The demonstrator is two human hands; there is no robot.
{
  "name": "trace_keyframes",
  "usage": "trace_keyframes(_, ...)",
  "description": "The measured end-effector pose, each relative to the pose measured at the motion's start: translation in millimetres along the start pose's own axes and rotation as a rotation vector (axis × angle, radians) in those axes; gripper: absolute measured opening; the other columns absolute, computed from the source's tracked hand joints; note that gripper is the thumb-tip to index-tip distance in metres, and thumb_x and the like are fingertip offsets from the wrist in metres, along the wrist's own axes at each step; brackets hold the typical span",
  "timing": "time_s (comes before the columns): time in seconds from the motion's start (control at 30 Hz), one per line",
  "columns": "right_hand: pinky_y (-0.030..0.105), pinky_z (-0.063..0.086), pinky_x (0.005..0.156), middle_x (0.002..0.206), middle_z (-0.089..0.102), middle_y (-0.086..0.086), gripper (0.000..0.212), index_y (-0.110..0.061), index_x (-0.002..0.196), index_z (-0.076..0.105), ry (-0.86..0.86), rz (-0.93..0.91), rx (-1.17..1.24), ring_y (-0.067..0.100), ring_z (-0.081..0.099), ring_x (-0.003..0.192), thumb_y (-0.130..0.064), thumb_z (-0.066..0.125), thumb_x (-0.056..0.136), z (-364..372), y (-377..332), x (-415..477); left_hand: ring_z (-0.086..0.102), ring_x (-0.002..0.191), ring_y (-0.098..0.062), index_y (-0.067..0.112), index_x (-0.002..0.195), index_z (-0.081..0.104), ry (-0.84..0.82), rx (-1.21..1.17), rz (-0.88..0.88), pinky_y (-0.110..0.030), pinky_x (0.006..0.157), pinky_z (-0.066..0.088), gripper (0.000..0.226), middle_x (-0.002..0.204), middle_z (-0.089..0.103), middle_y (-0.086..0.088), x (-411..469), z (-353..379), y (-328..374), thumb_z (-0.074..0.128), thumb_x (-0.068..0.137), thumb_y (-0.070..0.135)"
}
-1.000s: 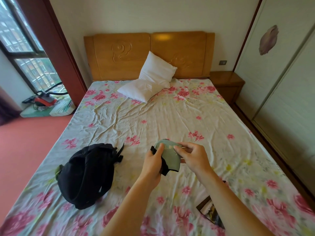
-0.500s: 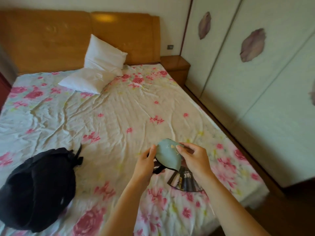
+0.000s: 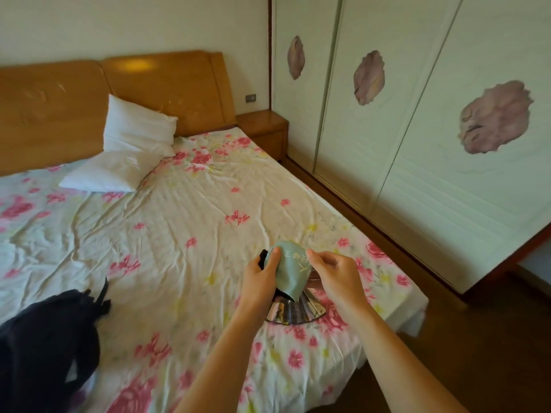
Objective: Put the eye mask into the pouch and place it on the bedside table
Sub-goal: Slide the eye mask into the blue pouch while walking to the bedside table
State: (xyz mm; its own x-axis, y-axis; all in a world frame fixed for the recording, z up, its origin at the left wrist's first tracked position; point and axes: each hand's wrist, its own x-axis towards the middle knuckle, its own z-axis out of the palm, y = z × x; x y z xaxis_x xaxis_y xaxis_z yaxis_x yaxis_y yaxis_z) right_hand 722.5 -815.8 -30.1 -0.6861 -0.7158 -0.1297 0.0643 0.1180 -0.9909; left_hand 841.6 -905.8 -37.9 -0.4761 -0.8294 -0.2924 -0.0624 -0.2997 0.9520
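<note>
Nearest, the left hand [image 3: 262, 274] and right hand [image 3: 335, 271] both pinch the pale green eye mask [image 3: 290, 271], fingers closed on its edges, above the foot of the bed [image 3: 179, 234]; its black strap shows at the left thumb. Just beneath lies a dark, shiny pouch [image 3: 293, 311], so the step looks like bagging, which calls for freeing one hand to open it. The bedside table [image 3: 262, 126] waits far off beside the headboard.

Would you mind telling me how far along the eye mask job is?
Both hands, left and right, hold the green pouch above the bed, a black bit at its left edge, perhaps the mask. Closing it and carrying it to the bedside table remain.
</note>
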Motion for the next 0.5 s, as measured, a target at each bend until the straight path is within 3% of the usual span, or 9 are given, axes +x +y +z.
trace_keyframes(0.1,0.025,0.06,0.055,0.08,0.078,0.01,0.023,-0.001,0.087,0.076,-0.001,-0.065,-0.076,0.015,0.076,0.073,-0.021,0.068,0.094,-57,7,-12,0.071,0.055,-0.018,0.011,0.1,0.067,-0.024,0.012,-0.017,-0.027,0.045,0.053,0.031,0.074,0.071,-0.007,-27,48,-10,0.057,0.098,0.04)
trace_keyframes(0.17,0.02,0.058,0.053,0.08,0.077,0.008,0.022,-0.002,0.086,0.077,0.025,-0.089,-0.112,0.01,0.075,0.072,-0.02,0.068,0.095,-95,14,-18,0.075,0.072,-0.032,0.015,0.102,0.069,-0.05,-0.007,-0.031,-0.042,0.059,0.061,0.029,0.087,0.074,-0.017,-43,79,-20,0.06,0.096,0.042)
trace_keyframes(0.23,0.029,0.063,0.057,0.082,0.078,0.005,0.02,-0.007,0.089,0.078,0.055,-0.097,-0.13,0.014,0.076,0.077,-0.023,0.069,0.094,-129,21,-20,0.072,0.092,-0.044,0.017,0.107,0.069,-0.072,-0.037,-0.04,-0.061,0.083,0.058,0.028,0.101,0.074,-0.023,-58,108,-28,0.064,0.094,0.042)
trace_keyframes(0.27,0.036,0.065,0.062,0.084,0.078,0.004,0.019,-0.009,0.09,0.079,0.068,-0.102,-0.143,0.016,0.076,0.08,-0.025,0.069,0.094,-145,24,-21,0.072,0.096,-0.042,0.017,0.111,0.068,-0.078,-0.057,-0.041,-0.063,0.088,0.056,0.029,0.106,0.074,-0.021,-66,122,-31,0.065,0.093,0.04)
trace_keyframes(0.33,0.045,0.066,0.068,0.085,0.079,0.002,0.019,-0.013,0.091,0.079,0.082,-0.099,-0.137,0.017,0.076,0.083,-0.029,0.069,0.094,-174,30,-22,0.075,0.096,-0.031,0.016,0.116,0.065,-0.076,-0.086,-0.031,-0.054,0.089,0.059,0.027,0.11,0.075,-0.014,-81,151,-35,0.065,0.095,0.032)
trace_keyframes(0.43,0.05,0.065,0.072,0.089,0.079,0.0,0.019,-0.017,0.095,0.079,0.067,-0.1,-0.131,0.018,0.076,0.087,-0.033,0.067,0.094,-214,32,-24,0.077,0.085,-0.025,0.015,0.11,0.066,-0.049,-0.051,-0.004,-0.039,0.075,0.063,0.019,0.1,0.077,-0.01,-94,189,-34,0.062,0.097,0.028)
trace_keyframes(0.5,0.05,0.065,0.074,0.093,0.079,-0.002,0.019,-0.018,0.101,0.078,0.024,-0.121,-0.131,0.018,0.076,0.09,-0.031,0.065,0.096,-237,30,-22,0.077,0.084,-0.025,0.018,0.105,0.067,-0.039,-0.008,0.015,-0.039,0.072,0.063,0.016,0.096,0.077,-0.009,-95,210,-31,0.062,0.097,0.031)
